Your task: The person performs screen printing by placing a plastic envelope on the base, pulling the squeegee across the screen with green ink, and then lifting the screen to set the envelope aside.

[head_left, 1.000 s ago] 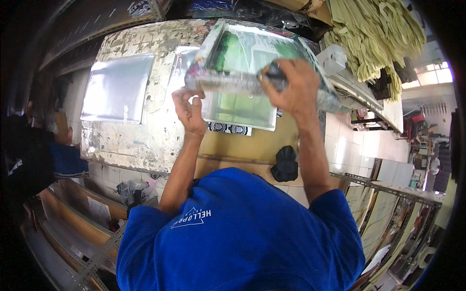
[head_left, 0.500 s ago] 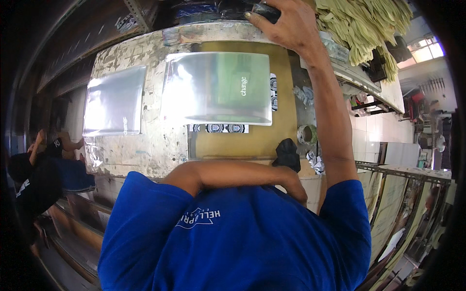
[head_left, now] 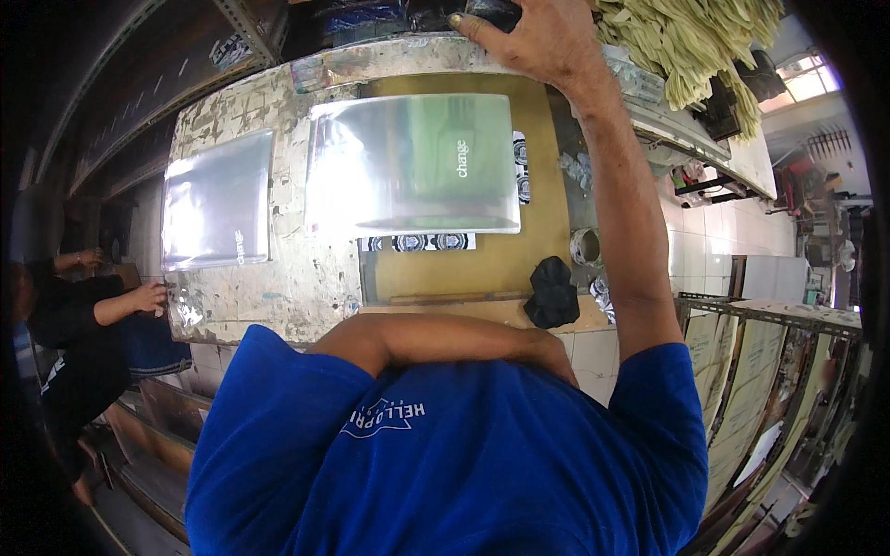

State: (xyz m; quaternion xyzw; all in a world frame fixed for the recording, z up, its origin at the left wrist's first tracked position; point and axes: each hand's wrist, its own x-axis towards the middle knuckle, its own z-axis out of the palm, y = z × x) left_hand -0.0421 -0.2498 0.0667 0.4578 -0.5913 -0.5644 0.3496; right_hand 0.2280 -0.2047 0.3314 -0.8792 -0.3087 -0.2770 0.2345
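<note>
My right arm reaches to the far edge, and the thumb of my right hand [head_left: 547, 42] sticks out straight. Its fingers pass out of view at the top, beside a dark shiny object [head_left: 493, 11]; whether they hold it is unclear. My left forearm lies across my body at the near edge, with my left hand [head_left: 558, 355] by my right side and its fingers hidden. Between my arms a clear plastic sheet [head_left: 413, 162] with a green area and white lettering lies on a yellowish panel [head_left: 547, 185]. A strip with black round patterns [head_left: 434, 243] shows beneath it.
Left on the worn table [head_left: 297, 287] lies another clear sheet [head_left: 218, 199]. A black cloth wad [head_left: 553, 292] and a tape roll [head_left: 586, 246] sit at right. Yellowish strips [head_left: 681, 46] are heaped far right. A person in black [head_left: 88, 324] is at left.
My right hand has shifted slightly left and farther away. My left hand has drawn back a little from the black wad. The person at left has reached toward the table edge.
</note>
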